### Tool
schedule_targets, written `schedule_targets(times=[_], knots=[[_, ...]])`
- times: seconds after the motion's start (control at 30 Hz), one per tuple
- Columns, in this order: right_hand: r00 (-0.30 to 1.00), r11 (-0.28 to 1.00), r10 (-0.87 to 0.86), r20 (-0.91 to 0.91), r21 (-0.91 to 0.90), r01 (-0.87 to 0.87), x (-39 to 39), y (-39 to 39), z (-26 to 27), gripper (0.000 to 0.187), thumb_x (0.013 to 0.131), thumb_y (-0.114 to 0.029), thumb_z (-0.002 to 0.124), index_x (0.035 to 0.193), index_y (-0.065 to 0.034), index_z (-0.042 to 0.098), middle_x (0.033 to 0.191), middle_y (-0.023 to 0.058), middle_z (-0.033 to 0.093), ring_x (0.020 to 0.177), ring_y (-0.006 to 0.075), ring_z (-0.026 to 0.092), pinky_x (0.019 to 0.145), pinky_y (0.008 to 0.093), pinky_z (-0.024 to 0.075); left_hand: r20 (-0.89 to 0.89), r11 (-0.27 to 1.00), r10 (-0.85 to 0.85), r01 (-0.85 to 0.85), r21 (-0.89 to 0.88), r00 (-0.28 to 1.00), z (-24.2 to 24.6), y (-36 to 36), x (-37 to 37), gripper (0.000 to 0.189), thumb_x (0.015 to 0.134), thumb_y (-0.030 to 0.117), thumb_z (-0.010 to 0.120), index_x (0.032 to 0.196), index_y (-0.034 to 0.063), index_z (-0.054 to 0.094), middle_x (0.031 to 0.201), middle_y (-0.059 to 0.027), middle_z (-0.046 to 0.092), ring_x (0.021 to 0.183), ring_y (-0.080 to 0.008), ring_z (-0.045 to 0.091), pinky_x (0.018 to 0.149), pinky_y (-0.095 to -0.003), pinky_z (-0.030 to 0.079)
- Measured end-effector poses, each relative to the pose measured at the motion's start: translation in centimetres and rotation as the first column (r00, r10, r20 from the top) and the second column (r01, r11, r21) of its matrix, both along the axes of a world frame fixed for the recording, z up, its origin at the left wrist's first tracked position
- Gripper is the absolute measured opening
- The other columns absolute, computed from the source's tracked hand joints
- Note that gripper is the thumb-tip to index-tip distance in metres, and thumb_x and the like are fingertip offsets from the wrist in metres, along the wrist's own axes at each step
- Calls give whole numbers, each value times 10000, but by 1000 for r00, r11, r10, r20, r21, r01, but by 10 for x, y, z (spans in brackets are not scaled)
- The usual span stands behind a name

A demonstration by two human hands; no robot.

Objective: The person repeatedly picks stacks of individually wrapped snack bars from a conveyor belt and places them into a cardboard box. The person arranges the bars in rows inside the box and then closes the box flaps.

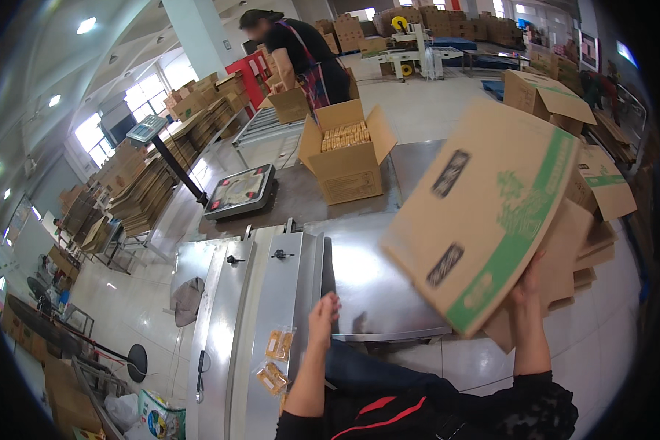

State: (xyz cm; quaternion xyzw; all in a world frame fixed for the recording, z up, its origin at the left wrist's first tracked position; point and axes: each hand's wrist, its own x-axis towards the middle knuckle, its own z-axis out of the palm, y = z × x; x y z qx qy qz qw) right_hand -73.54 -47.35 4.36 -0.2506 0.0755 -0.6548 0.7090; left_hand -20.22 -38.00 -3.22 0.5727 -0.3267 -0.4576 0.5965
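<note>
My right hand (528,281) grips the lower right edge of a flattened cardboard carton (473,209). The carton is tilted up above the table's right side and carries a green band and two dark printed blocks. Part of the right hand's fingers is hidden behind the board. My left hand (324,314), its fingers curled in with nothing visible in them, is over the near left edge of the steel tabletop (357,269). Just left of that wrist, small clear-wrapped packs of golden food (279,345) lie on the steel conveyor guard.
An open carton (352,176) full of wrapped packs stands at the table's far side. Left of it is a platform scale (240,190) with a display post. Loose cardboard (577,258) is stacked at right. A co-worker (302,60) bends over another box beyond.
</note>
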Motion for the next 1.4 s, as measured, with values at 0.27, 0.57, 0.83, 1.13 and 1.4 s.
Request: schedule_targets(times=[0.27,0.57,0.83,1.13,1.4], knots=[[875,982,114,-470,189,-26,103,2,-26,655,1098,-556,500,1520,-57,538,1432,102,653,1295,261,635,1113,463,533,-38,943,-301,303,141,953,88,-27,14,677,1017,322,741,1536,-47,512,1455,-164,638,1352,-256,600,1141,-388,459],[713,884,433,-551,416,-216,182,-82,-87,810,1107,-693,337,1564,-45,500,1487,138,618,1338,274,606,1144,447,472,257,986,-63,20,166,964,97,-39,59,379,1005,65,666,1363,-58,646,1203,-161,758,1086,-259,728,922,-413,596],[726,887,391,-566,442,-134,203,-79,-259,676,1116,-571,457,1488,-22,589,1363,155,701,1147,291,688,1003,438,545,836,933,-244,-116,341,492,93,-112,-21,645,947,47,593,1573,166,494,1346,-214,694,1243,-427,672,1026,-560,543],[378,979,-197,-904,-164,118,185,-93,-34,592,987,-353,695,1428,28,599,1314,130,713,1108,228,686,922,378,553,797,932,-297,-24,363,525,106,-104,-17,685,985,117,588,1624,261,390,1391,-230,653,1260,-469,634,1029,-556,539],[686,954,299,-663,225,-198,117,-99,-41,607,834,-58,701,1426,7,584,1269,134,687,1166,292,673,1052,422,530,197,983,-144,117,143,970,47,-80,98,783,1019,452,720,1561,-10,394,1209,-177,725,1109,-262,711,927,-408,578]])
